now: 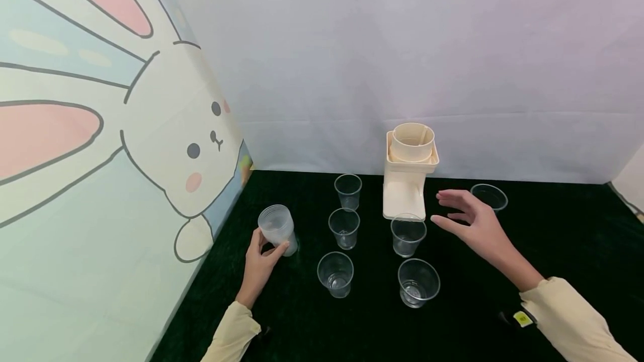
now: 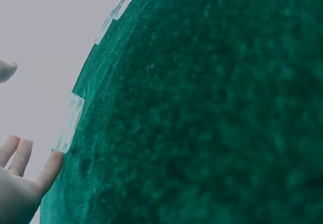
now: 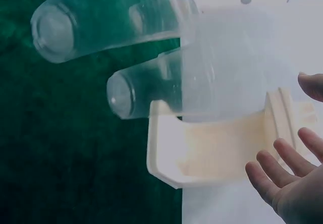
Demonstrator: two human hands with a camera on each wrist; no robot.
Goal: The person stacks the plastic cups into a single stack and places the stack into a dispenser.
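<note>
My left hand (image 1: pixel 270 246) grips the base of a stack of cloudy plastic cups (image 1: pixel 276 225) standing on the dark green cloth (image 1: pixel 553 239) near the rabbit wall. My right hand (image 1: pixel 439 208) hovers open with spread fingers just right of a cream dispenser (image 1: pixel 408 175) and holds nothing. A clear cup (image 1: pixel 407 234) stands below the dispenser's spout, close to my right thumb. In the right wrist view the straight fingers (image 3: pixel 282 176) lie beside the dispenser (image 3: pixel 217 151) and two clear cups (image 3: pixel 101 19). The left wrist view shows only fingers (image 2: pixel 48 171) at the cloth's edge (image 2: pixel 202 108).
Several more clear cups stand in two columns: three left of the dispenser (image 1: pixel 348 190) (image 1: pixel 344 227) (image 1: pixel 335 272), one at the front (image 1: pixel 418 281), one behind my right hand (image 1: pixel 489 196). A rabbit-print panel (image 1: pixel 151 144) walls the left; a pale sheet (image 1: pixel 402 43) closes the back.
</note>
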